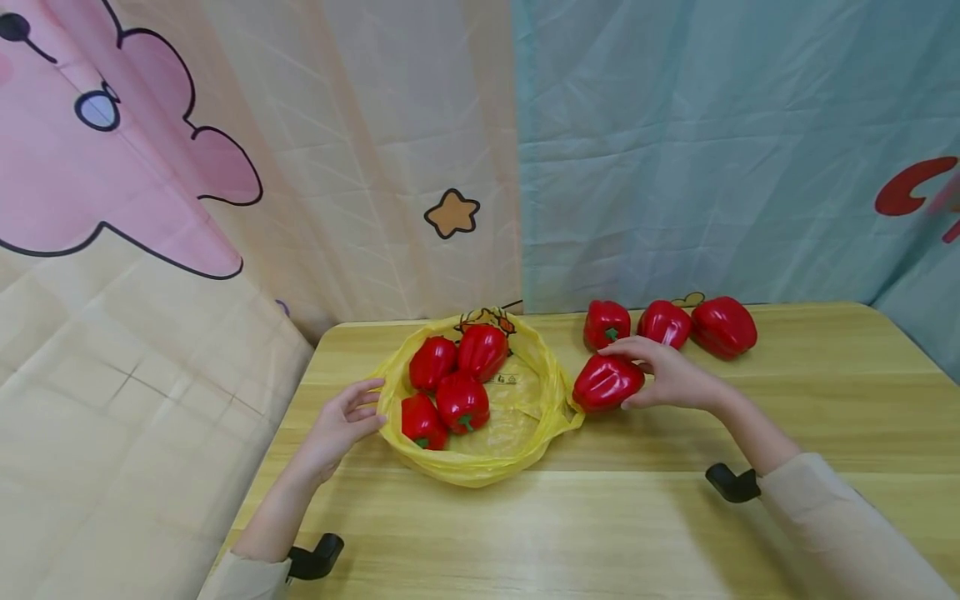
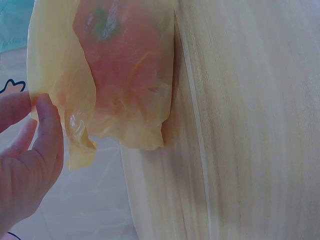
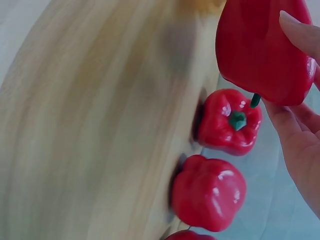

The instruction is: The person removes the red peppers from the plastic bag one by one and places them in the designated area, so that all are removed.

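A yellow plastic bag (image 1: 472, 475), its mouth spread wide, stands on the table with several red bell peppers (image 1: 462, 402) inside. My left hand (image 1: 341, 429) pinches the bag's rim on the left side; in the left wrist view the thumb and fingers grip the thin film (image 2: 75, 125), and a pepper shows through it. My right hand (image 1: 671, 375) holds another red bell pepper (image 1: 607, 383) close to the bag's right edge. Seen from the right wrist, thumb and fingers wrap this pepper (image 3: 265, 50), its green stem pointing down.
Three more red peppers lie in a row at the table's back edge: one with its stem showing (image 1: 606, 323), a middle one (image 1: 664, 323) and a larger one (image 1: 723, 327). A patterned curtain (image 1: 675, 150) hangs right behind the wooden table (image 1: 562, 533).
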The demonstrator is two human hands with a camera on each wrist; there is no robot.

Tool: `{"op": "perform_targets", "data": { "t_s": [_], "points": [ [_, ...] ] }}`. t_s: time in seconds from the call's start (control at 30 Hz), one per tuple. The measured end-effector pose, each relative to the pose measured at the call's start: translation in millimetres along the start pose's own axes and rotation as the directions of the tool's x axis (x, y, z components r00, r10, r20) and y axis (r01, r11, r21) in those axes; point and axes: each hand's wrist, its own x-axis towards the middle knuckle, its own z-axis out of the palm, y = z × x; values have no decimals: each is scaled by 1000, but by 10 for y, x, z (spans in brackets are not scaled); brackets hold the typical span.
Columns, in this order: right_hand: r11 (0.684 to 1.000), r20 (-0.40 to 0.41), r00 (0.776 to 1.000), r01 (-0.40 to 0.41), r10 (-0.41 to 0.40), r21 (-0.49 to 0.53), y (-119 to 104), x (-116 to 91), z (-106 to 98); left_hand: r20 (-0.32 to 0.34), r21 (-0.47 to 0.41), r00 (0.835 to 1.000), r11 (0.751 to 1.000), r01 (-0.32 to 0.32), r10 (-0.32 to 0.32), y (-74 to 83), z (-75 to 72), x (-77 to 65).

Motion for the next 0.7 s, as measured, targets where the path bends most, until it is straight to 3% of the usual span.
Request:
{"op": "perform_targets", "data": {
  "t_s": [0.7],
  "points": [
    [1000,1,1000,-31,31,1,242,-54,2,-4,2,1000,1000,-2,2,7,-4,-11]
  ]
}}
